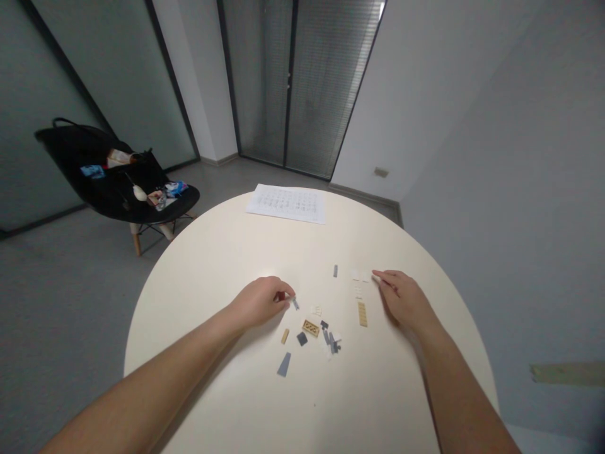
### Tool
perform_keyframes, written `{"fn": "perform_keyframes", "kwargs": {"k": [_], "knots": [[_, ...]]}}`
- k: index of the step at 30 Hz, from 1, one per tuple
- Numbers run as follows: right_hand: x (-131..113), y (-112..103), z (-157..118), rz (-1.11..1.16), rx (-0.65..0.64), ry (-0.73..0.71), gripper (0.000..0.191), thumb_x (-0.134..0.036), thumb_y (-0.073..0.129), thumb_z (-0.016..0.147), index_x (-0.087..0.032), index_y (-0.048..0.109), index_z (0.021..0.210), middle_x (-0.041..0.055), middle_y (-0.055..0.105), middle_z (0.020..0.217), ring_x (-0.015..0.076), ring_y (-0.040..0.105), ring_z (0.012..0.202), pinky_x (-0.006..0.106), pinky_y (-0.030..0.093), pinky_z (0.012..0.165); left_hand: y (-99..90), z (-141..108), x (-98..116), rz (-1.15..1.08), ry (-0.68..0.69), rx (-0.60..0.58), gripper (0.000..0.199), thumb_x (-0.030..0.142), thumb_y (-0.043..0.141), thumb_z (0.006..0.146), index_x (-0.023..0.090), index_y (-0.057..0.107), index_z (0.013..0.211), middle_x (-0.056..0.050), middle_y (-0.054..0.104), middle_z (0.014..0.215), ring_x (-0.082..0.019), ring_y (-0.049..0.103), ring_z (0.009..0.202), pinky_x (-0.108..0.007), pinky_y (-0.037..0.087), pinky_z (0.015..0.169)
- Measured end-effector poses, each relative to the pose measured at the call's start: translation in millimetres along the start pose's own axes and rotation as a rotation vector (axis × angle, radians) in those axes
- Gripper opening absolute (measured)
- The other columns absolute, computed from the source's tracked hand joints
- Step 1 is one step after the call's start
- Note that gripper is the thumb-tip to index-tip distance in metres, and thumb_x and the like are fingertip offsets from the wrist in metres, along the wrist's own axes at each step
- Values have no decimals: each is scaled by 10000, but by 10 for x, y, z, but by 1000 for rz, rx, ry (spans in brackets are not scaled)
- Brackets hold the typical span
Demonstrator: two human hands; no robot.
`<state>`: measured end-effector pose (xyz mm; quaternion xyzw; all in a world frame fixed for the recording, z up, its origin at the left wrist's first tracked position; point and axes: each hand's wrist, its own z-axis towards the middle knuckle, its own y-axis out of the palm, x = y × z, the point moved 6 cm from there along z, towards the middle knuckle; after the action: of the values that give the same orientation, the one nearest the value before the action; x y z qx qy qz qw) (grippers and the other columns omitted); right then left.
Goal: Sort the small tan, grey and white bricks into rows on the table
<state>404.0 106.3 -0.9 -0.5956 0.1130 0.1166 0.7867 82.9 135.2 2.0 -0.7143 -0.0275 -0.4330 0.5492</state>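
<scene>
My left hand (265,301) pinches a small grey toy brick piece (295,303) between thumb and fingers, close to the table surface. On the right, my right hand (401,296) rests with its index finger stretched out, its tip beside small white pieces (362,276). Below those lies a long tan brick (362,314). Between the hands sit a tan brick with its hollow side up (311,327), a dark grey square piece (302,339), a narrow tan piece (285,336) and a pile of grey and white parts (331,341). A grey wedge-shaped plate (284,364) lies nearest me.
The round white table (212,246) bears a printed sheet of paper (286,203) at its far edge. A lone grey piece (335,271) lies beyond the pile. At the left stands a black chair (89,183) holding a bag and small items. A wall (454,157) rises on the right.
</scene>
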Motion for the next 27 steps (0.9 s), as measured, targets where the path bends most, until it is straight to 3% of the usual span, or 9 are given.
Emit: {"fn": "perform_keyframes", "kwargs": {"k": [4,7,21,27], "knots": [[190,-112,-53,38,13,210,394,-317,420,908,-162,693,1146,129,681,1159,250,616,1053,393,464,935,38,-10,65,54,54,-42,276,273,588,841,311,730,1075,-34,665,884,-168,589,710,-262,375,631],[282,-124,-85,29,-16,296,384,-352,452,898,-174,704,1127,126,696,1141,259,632,1030,396,475,909,55,-7,82,85,68,-49,236,261,576,852,312,752,1002,-26,659,897,-159,594,722,-257,375,634],[320,-101,-73,3,4,281,383,-356,454,880,-179,726,1084,113,714,1121,264,642,1055,406,482,930,54,20,52,56,65,-45,178,269,577,844,224,749,853,-35,697,877,-175,613,786,-262,411,681],[306,-106,-78,14,13,281,378,-367,463,880,-182,728,1077,114,716,1113,266,649,1040,410,489,916,3,28,6,-81,-31,-44,219,244,520,851,191,733,853,-38,737,877,-188,642,793,-269,417,691]]}}
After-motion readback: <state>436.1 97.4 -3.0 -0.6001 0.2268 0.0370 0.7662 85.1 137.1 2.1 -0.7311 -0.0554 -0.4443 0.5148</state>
